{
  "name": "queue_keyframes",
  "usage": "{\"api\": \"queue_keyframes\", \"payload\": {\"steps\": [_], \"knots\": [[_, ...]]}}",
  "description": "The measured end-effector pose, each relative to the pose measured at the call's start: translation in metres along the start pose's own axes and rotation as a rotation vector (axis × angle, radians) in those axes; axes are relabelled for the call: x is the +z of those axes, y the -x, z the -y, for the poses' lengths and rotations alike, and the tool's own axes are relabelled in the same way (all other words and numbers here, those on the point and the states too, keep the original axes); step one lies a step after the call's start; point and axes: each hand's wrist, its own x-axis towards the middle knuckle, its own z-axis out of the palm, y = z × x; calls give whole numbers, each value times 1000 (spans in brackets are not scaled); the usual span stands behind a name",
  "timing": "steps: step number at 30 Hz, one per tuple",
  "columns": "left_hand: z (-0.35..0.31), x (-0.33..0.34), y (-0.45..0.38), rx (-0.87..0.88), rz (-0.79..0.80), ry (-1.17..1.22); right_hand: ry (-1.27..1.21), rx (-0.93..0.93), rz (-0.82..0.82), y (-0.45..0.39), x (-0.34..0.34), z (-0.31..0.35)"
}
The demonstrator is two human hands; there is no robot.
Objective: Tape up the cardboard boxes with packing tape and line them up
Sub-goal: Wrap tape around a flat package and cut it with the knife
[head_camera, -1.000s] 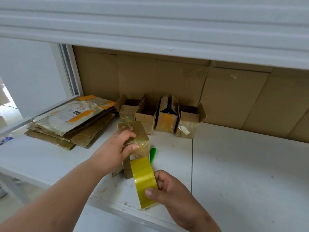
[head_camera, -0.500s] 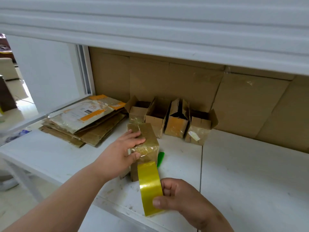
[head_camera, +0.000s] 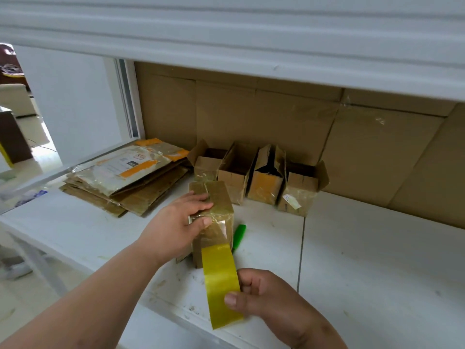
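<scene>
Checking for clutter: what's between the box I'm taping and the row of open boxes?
Head view: bare white table separates the box from the open boxes.

A taped brown box (head_camera: 216, 217) stands upright, yellow tape (head_camera: 221, 283) trailing from its front; four open boxes (head_camera: 259, 177) line up behind.

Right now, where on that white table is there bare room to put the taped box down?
The widest bare patch is the right half of the table, past the seam, in front of the cardboard wall. A smaller one lies in front of the flat cardboard stack. It is crowded around the four open boxes, the green marker and both hands.
</scene>
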Motion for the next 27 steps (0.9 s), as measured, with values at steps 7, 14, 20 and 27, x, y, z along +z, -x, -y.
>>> {"api": "queue_keyframes", "payload": {"steps": [7,14,20,27], "knots": [[-16,2,7,-162,-100,-104,-76,-43,-62,0,0,-8],[-30,9,26,-437,-321,183,-15,-93,1,4,-10,-6],[-29,13,43,-520,-281,308,-70,-115,-155,-5,-27,-8],[-22,15,58,-686,-44,689,615,-80,-523,-56,-32,-7]]}}
